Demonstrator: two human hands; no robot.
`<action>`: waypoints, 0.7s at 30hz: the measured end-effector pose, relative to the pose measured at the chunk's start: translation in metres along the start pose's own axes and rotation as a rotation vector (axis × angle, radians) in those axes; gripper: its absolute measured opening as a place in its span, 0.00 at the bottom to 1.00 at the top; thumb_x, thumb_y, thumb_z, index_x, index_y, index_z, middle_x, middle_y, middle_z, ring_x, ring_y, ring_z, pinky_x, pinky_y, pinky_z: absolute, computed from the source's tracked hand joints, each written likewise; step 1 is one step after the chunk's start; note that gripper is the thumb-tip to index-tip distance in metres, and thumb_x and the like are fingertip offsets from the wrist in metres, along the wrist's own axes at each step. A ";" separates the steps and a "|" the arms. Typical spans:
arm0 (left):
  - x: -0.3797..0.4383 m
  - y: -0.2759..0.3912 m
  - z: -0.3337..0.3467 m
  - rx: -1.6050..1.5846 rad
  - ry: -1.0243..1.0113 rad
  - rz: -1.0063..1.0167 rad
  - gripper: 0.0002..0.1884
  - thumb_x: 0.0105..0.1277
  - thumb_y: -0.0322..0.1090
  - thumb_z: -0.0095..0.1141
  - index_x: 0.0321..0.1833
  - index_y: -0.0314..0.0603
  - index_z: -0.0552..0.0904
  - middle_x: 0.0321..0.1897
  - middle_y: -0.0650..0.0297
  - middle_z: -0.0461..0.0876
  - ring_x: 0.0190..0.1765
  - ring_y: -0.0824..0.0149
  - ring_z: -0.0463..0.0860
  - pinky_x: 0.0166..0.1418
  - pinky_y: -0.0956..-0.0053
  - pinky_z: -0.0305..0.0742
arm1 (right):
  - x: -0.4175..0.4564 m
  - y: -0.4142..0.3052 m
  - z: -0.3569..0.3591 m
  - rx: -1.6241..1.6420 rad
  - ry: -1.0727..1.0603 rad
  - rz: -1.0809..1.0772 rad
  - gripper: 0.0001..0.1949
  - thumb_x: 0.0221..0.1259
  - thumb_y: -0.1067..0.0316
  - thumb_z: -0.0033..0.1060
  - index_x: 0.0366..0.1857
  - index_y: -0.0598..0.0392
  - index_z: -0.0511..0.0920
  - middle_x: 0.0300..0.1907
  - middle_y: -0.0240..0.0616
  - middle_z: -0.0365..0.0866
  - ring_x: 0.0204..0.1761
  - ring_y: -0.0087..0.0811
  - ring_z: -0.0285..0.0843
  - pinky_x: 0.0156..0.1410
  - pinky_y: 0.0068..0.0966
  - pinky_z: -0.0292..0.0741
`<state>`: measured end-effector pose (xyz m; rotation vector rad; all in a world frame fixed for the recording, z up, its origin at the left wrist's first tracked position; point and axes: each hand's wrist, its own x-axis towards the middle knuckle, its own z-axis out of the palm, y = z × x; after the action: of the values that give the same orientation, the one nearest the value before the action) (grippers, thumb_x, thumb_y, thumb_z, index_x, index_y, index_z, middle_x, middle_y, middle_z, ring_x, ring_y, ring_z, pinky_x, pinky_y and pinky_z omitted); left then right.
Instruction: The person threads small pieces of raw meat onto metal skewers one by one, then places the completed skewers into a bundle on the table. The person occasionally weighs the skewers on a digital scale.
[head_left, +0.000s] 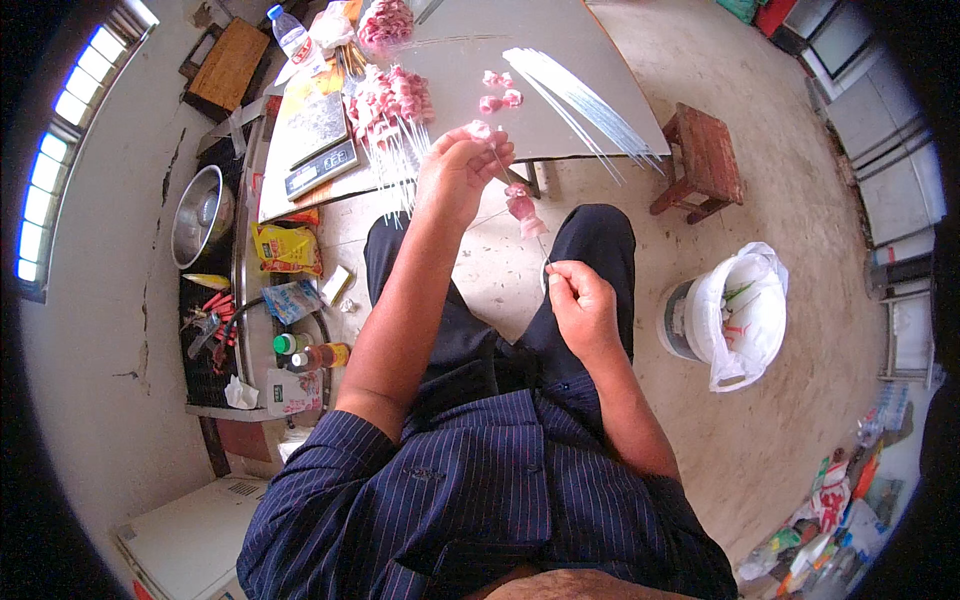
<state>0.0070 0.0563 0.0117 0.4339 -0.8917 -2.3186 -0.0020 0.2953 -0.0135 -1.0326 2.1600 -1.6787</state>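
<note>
My right hand (583, 304) grips the lower end of a thin metal skewer (504, 166) above my right knee. Several pieces of raw meat (523, 212) are threaded midway along it. At the skewer's upper end, my left hand (466, 169) pinches a pale piece of meat (480, 130) between thumb and fingers. Whether the tip has passed through that piece I cannot tell. On the table (457, 75) beyond lie several loose meat pieces (491, 103). A bundle of bare skewers (581, 97) lies to their right, and loaded meat skewers (390, 101) are piled to their left.
A digital scale (322, 169) and a plastic bottle (292, 34) stand on the table's left. A wooden stool (701, 161) is by its right corner. A lined bucket (686, 319) stands on the floor at right. Along the left wall are a metal basin (201, 217) and seasoning packets (287, 247).
</note>
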 end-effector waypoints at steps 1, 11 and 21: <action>0.000 0.000 -0.001 0.010 -0.012 -0.001 0.08 0.66 0.21 0.45 0.45 0.33 0.76 0.42 0.46 0.83 0.46 0.52 0.85 0.55 0.59 0.82 | 0.000 0.000 0.000 0.000 -0.012 0.018 0.06 0.62 0.77 0.56 0.40 0.62 0.81 0.26 0.45 0.83 0.26 0.28 0.81 0.32 0.26 0.74; -0.005 -0.003 0.000 0.010 -0.060 -0.047 0.07 0.63 0.21 0.47 0.43 0.31 0.75 0.41 0.45 0.83 0.42 0.51 0.86 0.49 0.62 0.82 | 0.003 -0.002 0.001 0.010 0.047 -0.106 0.06 0.62 0.77 0.56 0.40 0.62 0.80 0.26 0.45 0.83 0.26 0.28 0.81 0.33 0.26 0.75; -0.016 -0.010 0.003 0.073 -0.065 -0.079 0.09 0.63 0.23 0.49 0.46 0.29 0.76 0.39 0.47 0.84 0.40 0.55 0.86 0.48 0.66 0.81 | 0.005 -0.003 -0.002 -0.040 0.047 -0.077 0.06 0.61 0.77 0.57 0.39 0.62 0.80 0.29 0.48 0.84 0.29 0.35 0.84 0.34 0.28 0.77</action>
<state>0.0139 0.0739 0.0084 0.4336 -1.0105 -2.3897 -0.0059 0.2937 -0.0091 -1.1111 2.2185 -1.7156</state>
